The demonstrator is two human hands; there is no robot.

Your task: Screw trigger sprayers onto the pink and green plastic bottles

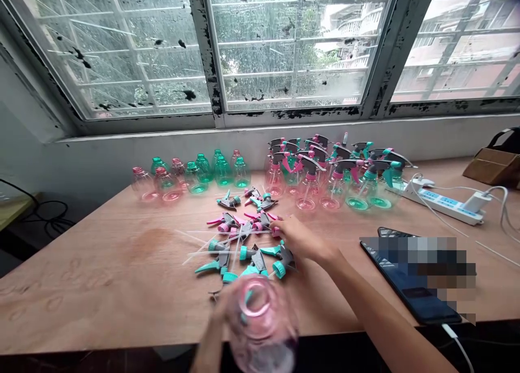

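My left hand (222, 313) is wrapped round a clear pink bottle (264, 329) close to the camera, its open neck facing up; both are slightly blurred. My right hand (296, 236) reaches over the table with its fingers closed at the pink collar (275, 229) of a pink-and-grey trigger spray head. That sprayer lies at the right side of a loose pile. Other pink spray heads (227, 222) and teal spray heads (255, 258) lie around it, several with clear dip tubes (195, 251) pointing left.
Uncapped bottles (222, 172), green and pink, stand along the wall at the back left. Bottles with sprayers fitted (331, 186) crowd the back right. A power strip (442, 200), a tablet (406, 281) and cables lie on the right. A brown box (493, 164) sits beyond.
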